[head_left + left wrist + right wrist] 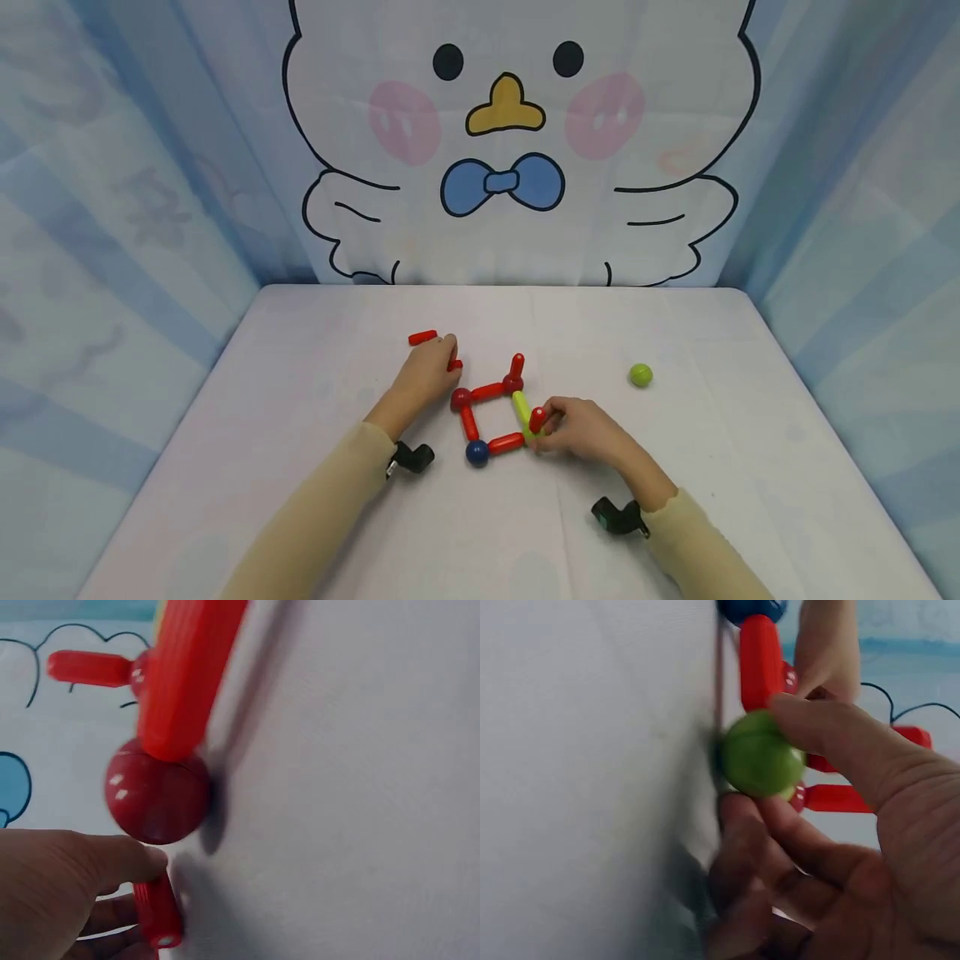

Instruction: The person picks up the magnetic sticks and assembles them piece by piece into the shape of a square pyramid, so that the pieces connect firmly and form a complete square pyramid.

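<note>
On table [570, 333], mid-area: pinching red rod [157, 911] with left hand [426, 372], near left red ball [461, 400] of frame [468, 422]; pinching green ball [761, 759] at frame's near right corner with right hand [583, 427]. Noted loose ball [641, 375] farther right.

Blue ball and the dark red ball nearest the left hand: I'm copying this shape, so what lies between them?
A single red stick spans from the blue ball to that dark red ball, as the head view shows.
</note>
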`<state>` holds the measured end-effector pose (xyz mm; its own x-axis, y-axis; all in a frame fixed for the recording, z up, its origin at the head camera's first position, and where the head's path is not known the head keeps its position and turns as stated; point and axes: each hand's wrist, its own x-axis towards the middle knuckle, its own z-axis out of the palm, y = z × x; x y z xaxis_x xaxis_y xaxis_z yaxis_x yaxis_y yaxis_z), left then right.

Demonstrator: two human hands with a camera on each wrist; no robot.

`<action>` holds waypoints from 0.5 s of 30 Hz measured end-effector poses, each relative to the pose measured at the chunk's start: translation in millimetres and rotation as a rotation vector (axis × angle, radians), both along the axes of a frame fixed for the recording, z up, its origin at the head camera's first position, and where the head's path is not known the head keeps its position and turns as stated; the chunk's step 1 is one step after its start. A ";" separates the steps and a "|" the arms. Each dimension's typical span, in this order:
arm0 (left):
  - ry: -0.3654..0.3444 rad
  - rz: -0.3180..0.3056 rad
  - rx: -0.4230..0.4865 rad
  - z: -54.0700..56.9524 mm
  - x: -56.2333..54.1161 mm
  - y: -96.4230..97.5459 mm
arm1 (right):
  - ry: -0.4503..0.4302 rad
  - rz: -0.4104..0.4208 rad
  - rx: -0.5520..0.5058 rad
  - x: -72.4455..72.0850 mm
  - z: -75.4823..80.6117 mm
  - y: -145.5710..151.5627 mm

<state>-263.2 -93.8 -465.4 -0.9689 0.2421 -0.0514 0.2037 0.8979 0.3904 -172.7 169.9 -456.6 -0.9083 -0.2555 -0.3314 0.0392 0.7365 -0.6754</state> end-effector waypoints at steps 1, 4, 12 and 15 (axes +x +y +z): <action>-0.014 0.014 0.038 0.8 1.3 -1.4 | -0.021 0.024 -0.015 0.2 1.8 1.3; -0.025 0.024 0.131 5.8 7.8 -5.3 | -0.064 0.059 -0.071 0.6 6.8 6.8; 0.020 -0.043 0.262 25.9 34.4 -10.1 | 0.019 -0.097 -0.153 -7.1 3.1 4.8; 0.027 -0.053 0.298 29.6 45.1 -10.7 | 0.040 -0.114 -0.147 -11.9 -0.1 -2.2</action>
<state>-218.1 -104.5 -435.8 -0.9544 0.2933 0.0549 0.2612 0.7324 0.6288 -184.6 167.7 -456.7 -0.9458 -0.1932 -0.2609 0.0876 0.6219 -0.7781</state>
